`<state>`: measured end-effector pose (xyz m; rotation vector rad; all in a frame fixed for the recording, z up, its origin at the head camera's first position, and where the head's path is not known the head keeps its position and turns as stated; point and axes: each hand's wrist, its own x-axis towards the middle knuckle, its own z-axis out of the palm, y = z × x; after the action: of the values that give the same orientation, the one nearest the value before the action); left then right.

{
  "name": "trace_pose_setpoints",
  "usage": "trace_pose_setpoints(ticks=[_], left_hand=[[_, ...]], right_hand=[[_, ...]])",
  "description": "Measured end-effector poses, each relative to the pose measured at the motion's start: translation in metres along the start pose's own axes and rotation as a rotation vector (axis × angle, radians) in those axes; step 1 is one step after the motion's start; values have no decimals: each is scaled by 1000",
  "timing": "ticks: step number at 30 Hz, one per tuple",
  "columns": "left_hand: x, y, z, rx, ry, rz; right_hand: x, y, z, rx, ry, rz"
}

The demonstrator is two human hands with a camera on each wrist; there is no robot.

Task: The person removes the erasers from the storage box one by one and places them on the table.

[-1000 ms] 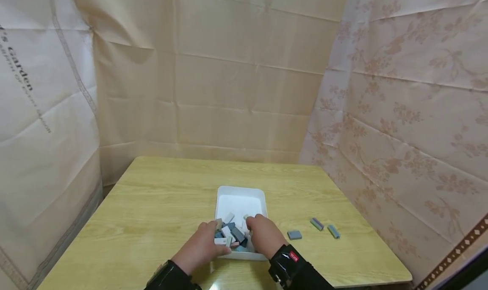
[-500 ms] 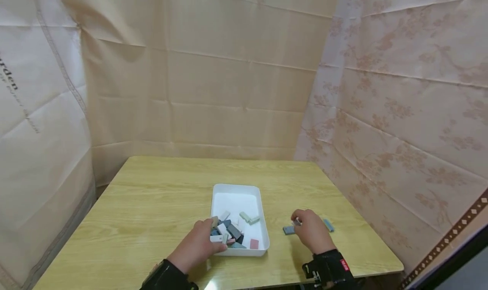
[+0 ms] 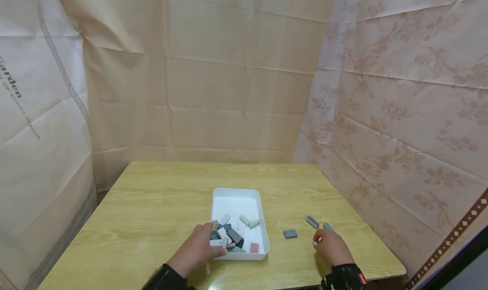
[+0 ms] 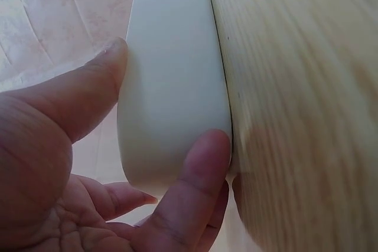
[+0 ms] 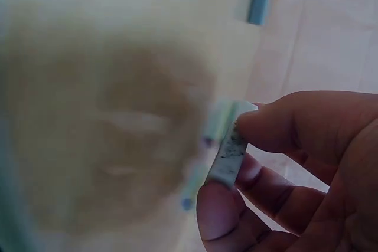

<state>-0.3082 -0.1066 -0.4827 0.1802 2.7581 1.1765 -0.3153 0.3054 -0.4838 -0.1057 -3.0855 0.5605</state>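
Most of the small blocks (image 3: 234, 235) lie heaped in the near-left part of the white tray (image 3: 236, 202), which sits on the desk (image 3: 164, 196) closer to the near edge than to the far one; two pale green pieces (image 3: 244, 218) and a pink block (image 3: 254, 247) lie apart from the heap, inside the same tray. The left hand (image 3: 200, 243) is clamped on the tray's near-left corner, with digits on the rim and against the outer wall. The right hand (image 3: 329, 245), well apart from it, pinches a whitish block (image 5: 233, 151) with dark smudges between thumb and fingertip, over the desk's right side toward the near-right corner. Three more pieces lie between the tray and the desk's right edge: a grey block (image 3: 290, 233), a striped piece (image 3: 312, 221) and a blue piece (image 3: 327, 226). The likeliest trouble is that narrow pinch: should the whitish block twist between the fingertips, it could drop, and the right or near edge might let it fall off. The blue piece lies just beside the right hand, so a careless sweep of the knuckles could nudge it toward the right edge. On the other side, a pull or downward push by the left hand might drag or tip the tray, and because the heap crowds that corner, its upper blocks could slide over the rim.
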Motion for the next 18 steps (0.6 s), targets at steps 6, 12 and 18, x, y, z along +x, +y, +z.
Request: trace_pose_setpoints(ticks=[6,12,18], left_hand=[[-1,-2,2,-6,15,12],[-3,-3,2,-12,30,28],[-3,-4,4,-22,24,20]], right_hand=[[-1,5,6,-14,19,6],[2,5,8,-27,29,9],[-3,0,-2,-61,-51,10]])
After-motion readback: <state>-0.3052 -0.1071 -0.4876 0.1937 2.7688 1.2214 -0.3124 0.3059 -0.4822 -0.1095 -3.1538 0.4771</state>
